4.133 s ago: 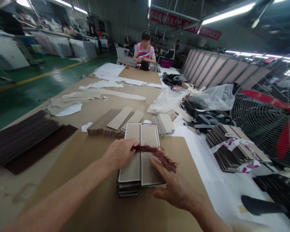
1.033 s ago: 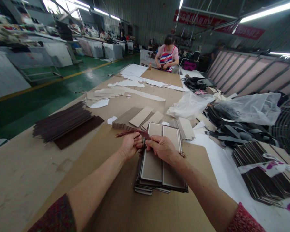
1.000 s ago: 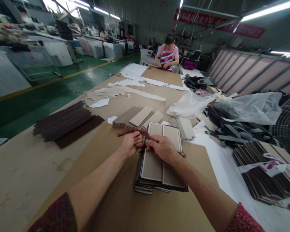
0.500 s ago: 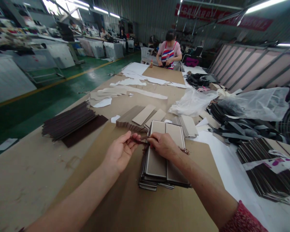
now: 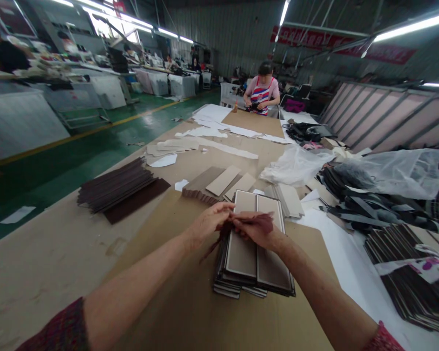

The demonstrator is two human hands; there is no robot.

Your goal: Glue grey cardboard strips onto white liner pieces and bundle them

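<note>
A stack of beige, dark-edged panels (image 5: 241,253) lies in front of me on a brown board. Over the upper left part of the stack, my two hands meet on a reddish-brown fabric strip (image 5: 264,222). My right hand (image 5: 254,233) is closed on it, and one end lies across the back of that hand. With bent fingers, my left hand (image 5: 208,223) grips the strip at the stack's left edge; a loose tail hangs below. The exact finger contact is partly hidden.
Dark brown pieces (image 5: 117,185) are piled at the left. Beige strips (image 5: 223,181) lie beyond the panels. To the right are a tied panel stack (image 5: 406,282), black straps (image 5: 373,195) and clear plastic (image 5: 296,163). A person (image 5: 264,92) works at the table's far end.
My left hand has moved right, up against my right hand. The strip, stretched between the hands earlier, is now bunched, with an end over my right hand. The view has shifted slightly.
</note>
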